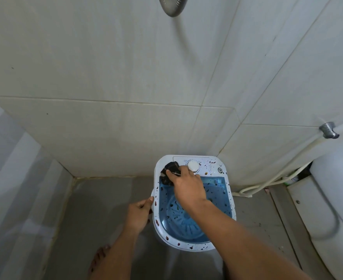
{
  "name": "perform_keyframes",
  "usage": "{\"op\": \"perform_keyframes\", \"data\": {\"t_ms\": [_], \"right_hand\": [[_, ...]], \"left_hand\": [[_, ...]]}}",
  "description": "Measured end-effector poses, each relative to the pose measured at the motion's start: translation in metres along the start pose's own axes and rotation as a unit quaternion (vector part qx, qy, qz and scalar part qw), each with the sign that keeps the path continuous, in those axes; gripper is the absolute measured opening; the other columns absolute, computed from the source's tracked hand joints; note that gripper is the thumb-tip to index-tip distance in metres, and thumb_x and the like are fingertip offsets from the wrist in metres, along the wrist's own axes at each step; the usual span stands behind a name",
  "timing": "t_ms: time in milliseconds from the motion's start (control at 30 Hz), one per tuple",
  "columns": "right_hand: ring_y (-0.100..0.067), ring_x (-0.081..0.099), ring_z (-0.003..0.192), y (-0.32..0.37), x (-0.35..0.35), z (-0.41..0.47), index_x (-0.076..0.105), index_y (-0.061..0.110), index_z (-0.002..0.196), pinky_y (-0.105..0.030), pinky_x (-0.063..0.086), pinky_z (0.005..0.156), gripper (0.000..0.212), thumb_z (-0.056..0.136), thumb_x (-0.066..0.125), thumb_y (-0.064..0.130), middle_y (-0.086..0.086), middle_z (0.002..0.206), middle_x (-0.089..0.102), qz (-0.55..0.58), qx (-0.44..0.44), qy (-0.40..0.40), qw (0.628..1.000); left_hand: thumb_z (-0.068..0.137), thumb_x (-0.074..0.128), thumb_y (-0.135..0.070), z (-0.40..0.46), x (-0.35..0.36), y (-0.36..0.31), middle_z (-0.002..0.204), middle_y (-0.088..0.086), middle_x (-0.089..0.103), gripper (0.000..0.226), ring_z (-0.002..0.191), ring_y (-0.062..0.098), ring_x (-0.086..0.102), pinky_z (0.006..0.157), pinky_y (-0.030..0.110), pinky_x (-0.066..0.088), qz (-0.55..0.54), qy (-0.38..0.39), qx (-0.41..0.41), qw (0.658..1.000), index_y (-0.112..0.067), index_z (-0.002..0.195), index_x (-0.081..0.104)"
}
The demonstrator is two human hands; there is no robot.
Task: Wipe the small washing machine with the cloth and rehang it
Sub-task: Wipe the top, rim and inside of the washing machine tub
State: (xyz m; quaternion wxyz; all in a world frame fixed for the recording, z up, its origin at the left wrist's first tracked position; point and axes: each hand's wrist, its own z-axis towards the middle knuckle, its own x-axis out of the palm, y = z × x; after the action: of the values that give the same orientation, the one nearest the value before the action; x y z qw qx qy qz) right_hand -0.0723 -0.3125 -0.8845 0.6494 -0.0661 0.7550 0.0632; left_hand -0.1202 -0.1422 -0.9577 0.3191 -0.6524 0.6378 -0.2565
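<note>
While wiping: I see the right hand (183, 183) gripping the dark cloth (169, 170) on the washing machine (194, 246) rim.
Left hand (139, 212): clasps the machine's side.
Risk: cloth could nudge the dial (193, 166), I judge.

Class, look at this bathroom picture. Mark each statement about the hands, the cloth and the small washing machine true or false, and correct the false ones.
1. The right hand presses a dark cloth on the machine's top rim. True.
2. The left hand hangs free, touching nothing. False: it holds the left side of the small washing machine.
3. The tub is blue inside. True.
4. The cloth lies over the white dial. False: the cloth is left of the dial, which is uncovered.
5. The machine's white rim is spotless. False: dark spots are scattered over it.
</note>
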Motion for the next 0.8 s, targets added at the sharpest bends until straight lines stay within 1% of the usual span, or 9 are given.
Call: {"op": "perform_keyframes", "data": {"t_ms": [100, 200, 233, 333, 467, 600, 700, 767, 800], "right_hand": [[-0.031, 0.062, 0.113, -0.010, -0.012, 0.009, 0.050, 0.035, 0.148, -0.045, 0.050, 0.103, 0.066, 0.091, 0.063, 0.004, -0.010, 0.134, 0.056, 0.134, 0.019, 0.007, 0.991], [-0.020, 0.068, 0.106, -0.027, -0.028, 0.023, 0.066, 0.035, 0.133, -0.039, 0.054, 0.101, 0.048, 0.092, 0.071, 0.009, 0.000, 0.123, 0.072, 0.376, 0.093, -0.013, 0.922], [-0.018, 0.069, 0.105, -0.033, -0.032, 0.027, 0.068, 0.033, 0.130, -0.038, 0.054, 0.101, 0.045, 0.091, 0.072, 0.010, 0.002, 0.120, 0.074, 0.411, 0.098, -0.022, 0.906], [-0.019, 0.068, 0.109, -0.039, -0.037, 0.035, 0.066, 0.034, 0.131, -0.037, 0.053, 0.100, 0.044, 0.093, 0.069, 0.011, 0.003, 0.121, 0.073, 0.374, 0.064, -0.018, 0.925], [-0.030, 0.063, 0.106, -0.026, -0.028, 0.038, 0.052, 0.038, 0.142, -0.045, 0.055, 0.090, 0.060, 0.092, 0.061, 0.006, -0.004, 0.126, 0.061, 0.181, 0.019, -0.022, 0.983], [-0.033, 0.052, 0.120, -0.008, -0.012, 0.024, 0.038, 0.031, 0.153, -0.050, 0.047, 0.100, 0.073, 0.089, 0.061, 0.005, -0.012, 0.137, 0.048, 0.034, -0.011, -0.016, 0.999], [-0.033, 0.055, 0.118, -0.002, -0.015, 0.014, 0.046, 0.036, 0.149, -0.048, 0.050, 0.098, 0.065, 0.092, 0.061, 0.010, -0.009, 0.133, 0.053, 0.055, -0.074, 0.044, 0.995], [-0.030, 0.060, 0.116, -0.011, -0.025, 0.013, 0.052, 0.043, 0.142, -0.046, 0.052, 0.097, 0.056, 0.094, 0.062, 0.015, -0.004, 0.130, 0.061, 0.154, -0.061, 0.058, 0.984], [-0.028, 0.062, 0.114, -0.021, -0.029, 0.015, 0.053, 0.044, 0.140, -0.045, 0.053, 0.098, 0.054, 0.094, 0.064, 0.017, -0.001, 0.129, 0.065, 0.211, -0.031, 0.033, 0.976]], "left_hand": [[0.098, 0.064, -0.034, 0.000, 0.000, -0.001, 0.080, -0.004, 0.081, 0.022, 0.093, 0.024, 0.076, 0.092, 0.054, 0.059, 0.001, 0.001, -0.003, 1.000, -0.030, 0.082, 0.079], [0.098, 0.065, -0.033, 0.001, 0.000, -0.003, 0.075, -0.006, 0.080, 0.023, 0.093, 0.025, 0.075, 0.091, 0.052, 0.059, 0.008, 0.000, -0.007, 1.000, -0.029, 0.080, 0.078], [0.098, 0.064, -0.033, 0.000, 0.000, -0.003, 0.075, -0.006, 0.080, 0.023, 0.093, 0.025, 0.075, 0.091, 0.052, 0.059, 0.009, 0.003, -0.008, 1.000, -0.028, 0.080, 0.078], [0.099, 0.064, -0.033, 0.000, 0.000, -0.003, 0.079, -0.004, 0.081, 0.023, 0.092, 0.023, 0.076, 0.091, 0.052, 0.059, 0.014, 0.006, -0.003, 1.000, -0.026, 0.084, 0.079], [0.099, 0.064, -0.032, -0.001, 0.000, -0.003, 0.080, -0.003, 0.081, 0.023, 0.092, 0.022, 0.076, 0.093, 0.052, 0.059, 0.015, 0.004, -0.005, 1.000, -0.024, 0.084, 0.080], [0.098, 0.064, -0.034, -0.001, -0.001, -0.003, 0.083, -0.003, 0.082, 0.022, 0.095, 0.023, 0.076, 0.095, 0.053, 0.058, 0.011, 0.008, -0.007, 1.000, -0.024, 0.087, 0.080], [0.098, 0.064, -0.033, -0.001, -0.001, -0.005, 0.083, 0.001, 0.082, 0.022, 0.094, 0.028, 0.076, 0.095, 0.053, 0.058, 0.013, 0.006, -0.003, 1.000, -0.023, 0.086, 0.080], [0.098, 0.064, -0.032, -0.001, -0.001, -0.005, 0.084, 0.003, 0.082, 0.023, 0.095, 0.029, 0.076, 0.095, 0.053, 0.058, 0.015, 0.007, -0.002, 1.000, -0.023, 0.085, 0.080], [0.099, 0.064, -0.032, -0.002, -0.001, -0.005, 0.085, 0.003, 0.082, 0.022, 0.095, 0.028, 0.075, 0.095, 0.053, 0.058, 0.016, 0.008, -0.002, 1.000, -0.023, 0.085, 0.079]]}}
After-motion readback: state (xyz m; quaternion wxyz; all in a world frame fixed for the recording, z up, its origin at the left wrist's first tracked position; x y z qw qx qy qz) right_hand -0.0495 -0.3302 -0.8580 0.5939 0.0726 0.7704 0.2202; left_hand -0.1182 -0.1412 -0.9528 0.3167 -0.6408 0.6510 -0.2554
